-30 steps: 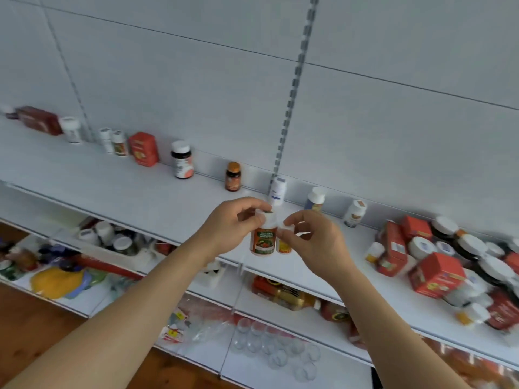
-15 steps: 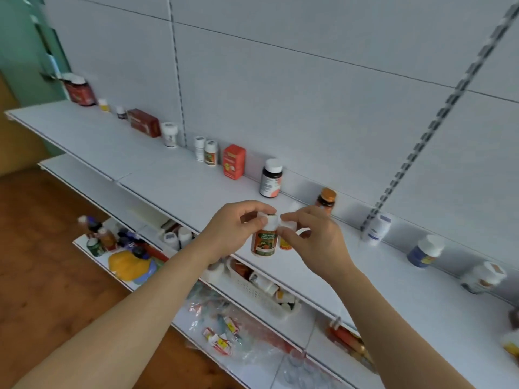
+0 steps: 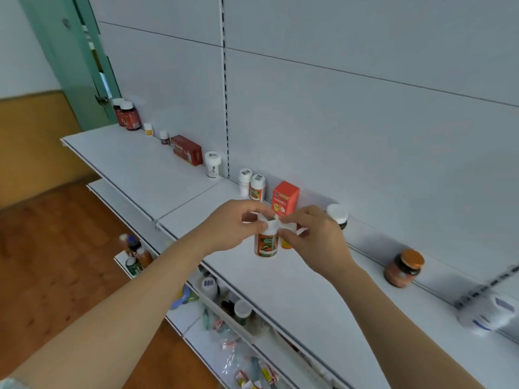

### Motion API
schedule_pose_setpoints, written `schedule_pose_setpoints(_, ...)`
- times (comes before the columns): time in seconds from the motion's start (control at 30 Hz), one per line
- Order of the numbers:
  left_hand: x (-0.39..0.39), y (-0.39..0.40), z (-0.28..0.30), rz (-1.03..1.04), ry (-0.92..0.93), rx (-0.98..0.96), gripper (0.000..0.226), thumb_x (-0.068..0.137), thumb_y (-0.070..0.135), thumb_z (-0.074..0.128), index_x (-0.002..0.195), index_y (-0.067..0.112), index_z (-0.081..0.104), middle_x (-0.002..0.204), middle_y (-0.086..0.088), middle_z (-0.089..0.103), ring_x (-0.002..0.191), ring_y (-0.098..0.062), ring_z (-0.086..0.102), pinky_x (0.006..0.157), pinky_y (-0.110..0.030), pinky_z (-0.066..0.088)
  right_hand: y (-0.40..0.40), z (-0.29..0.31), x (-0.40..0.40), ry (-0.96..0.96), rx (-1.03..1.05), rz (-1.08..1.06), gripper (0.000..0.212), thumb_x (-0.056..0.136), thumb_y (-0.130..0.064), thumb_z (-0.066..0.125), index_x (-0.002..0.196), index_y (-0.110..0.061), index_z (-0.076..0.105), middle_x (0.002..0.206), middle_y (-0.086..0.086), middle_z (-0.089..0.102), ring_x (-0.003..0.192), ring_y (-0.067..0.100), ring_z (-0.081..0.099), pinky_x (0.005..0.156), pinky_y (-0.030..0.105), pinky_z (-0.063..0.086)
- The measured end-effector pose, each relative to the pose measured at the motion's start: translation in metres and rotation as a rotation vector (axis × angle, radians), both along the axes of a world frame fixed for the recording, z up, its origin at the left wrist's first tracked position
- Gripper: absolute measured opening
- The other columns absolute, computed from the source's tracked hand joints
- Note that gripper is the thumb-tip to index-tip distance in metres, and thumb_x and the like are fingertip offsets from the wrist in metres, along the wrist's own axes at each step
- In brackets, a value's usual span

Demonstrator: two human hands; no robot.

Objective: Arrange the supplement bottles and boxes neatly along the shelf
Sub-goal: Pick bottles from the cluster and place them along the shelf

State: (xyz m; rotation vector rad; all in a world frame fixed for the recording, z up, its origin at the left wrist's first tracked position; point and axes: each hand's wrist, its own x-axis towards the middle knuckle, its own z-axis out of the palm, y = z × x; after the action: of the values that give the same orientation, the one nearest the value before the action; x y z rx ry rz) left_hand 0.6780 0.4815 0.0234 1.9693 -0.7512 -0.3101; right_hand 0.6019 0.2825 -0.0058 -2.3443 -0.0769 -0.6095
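Observation:
My left hand (image 3: pixel 234 226) grips the cap of a white bottle with a green and orange label (image 3: pixel 266 242), held above the white shelf (image 3: pixel 295 279). Beside it, my right hand (image 3: pixel 314 240) holds a smaller bottle with a yellow label (image 3: pixel 287 242), mostly hidden by the fingers. A row of supplements stands along the back wall: two dark red jars (image 3: pixel 127 115), two tiny bottles (image 3: pixel 148 129), a red box lying down (image 3: pixel 186 150), a white jar (image 3: pixel 212 165), two white bottles (image 3: pixel 252 185), an upright red box (image 3: pixel 285 198), a white-capped dark bottle (image 3: pixel 338 216), an orange-lidded jar (image 3: pixel 403 268).
A white bottle (image 3: pixel 488 314) lies blurred at the far right of the shelf. Lower shelves (image 3: pixel 196 318) hold mixed bottles, packets and a basket. A green door (image 3: pixel 81 66) and wooden floor (image 3: pixel 50 262) lie to the left.
The view has swung further left along the shelf, bringing the shelf's left end and the green door into sight. Both hands keep the same two bottles, still held together.

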Motion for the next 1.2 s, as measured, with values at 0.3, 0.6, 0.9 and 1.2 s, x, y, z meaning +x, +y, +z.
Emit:
schedule_pose_setpoints(0.3, 0.119, 0.022, -0.036, -0.081, -0.039, 0.014, 0.029, 0.084, 0.019, 0.076, 0.109, 0.032, 0.070, 0.111, 0.016, 0.067, 0.103, 0.004, 0.062, 0.088, -0.020, 0.051, 0.041, -0.021, 0.089, 0.012, -0.074, -0.193, 0.023, 0.076, -0.023, 0.083, 0.099, -0.021, 0.078, 0.097, -0.007, 0.064, 0.071, 0.010, 0.061, 0.068, 0.024, 0.053)
schedule_pose_setpoints(0.6, 0.202, 0.020, -0.035, -0.278, -0.255, 0.135, 0.028, 0.085, 0.021, 0.070, 0.112, 0.028, 0.069, 0.104, 0.009, 0.060, 0.097, -0.011, 0.055, 0.079, -0.023, 0.045, 0.083, -0.029, 0.124, 0.087, -0.120, -0.415, 0.022, 0.074, -0.020, 0.081, 0.095, -0.021, 0.074, 0.097, -0.003, 0.063, 0.066, 0.019, 0.059, 0.061, 0.035, 0.052)
schedule_pose_setpoints(0.9, 0.239, -0.002, -0.060, -0.399, -0.377, 0.272, 0.020, 0.091, 0.024, 0.062, 0.110, 0.029, 0.065, 0.113, 0.001, 0.060, 0.099, -0.022, 0.056, 0.079, -0.034, 0.046, 0.076, -0.043, 0.134, 0.137, -0.098, -0.486, 0.022, 0.077, -0.022, 0.079, 0.098, -0.022, 0.074, 0.101, -0.006, 0.062, 0.086, 0.018, 0.061, 0.071, 0.040, 0.055)
schedule_pose_setpoints(1.2, 0.251, -0.004, -0.075, -0.476, -0.575, 0.233, 0.030, 0.088, 0.006, 0.064, 0.116, 0.015, 0.067, 0.122, 0.003, 0.063, 0.114, -0.022, 0.053, 0.094, -0.037, 0.046, 0.066, -0.053, 0.147, 0.140, -0.058, -0.482, 0.021, 0.078, -0.022, 0.079, 0.098, -0.022, 0.073, 0.102, -0.005, 0.062, 0.078, 0.018, 0.059, 0.068, 0.040, 0.054)
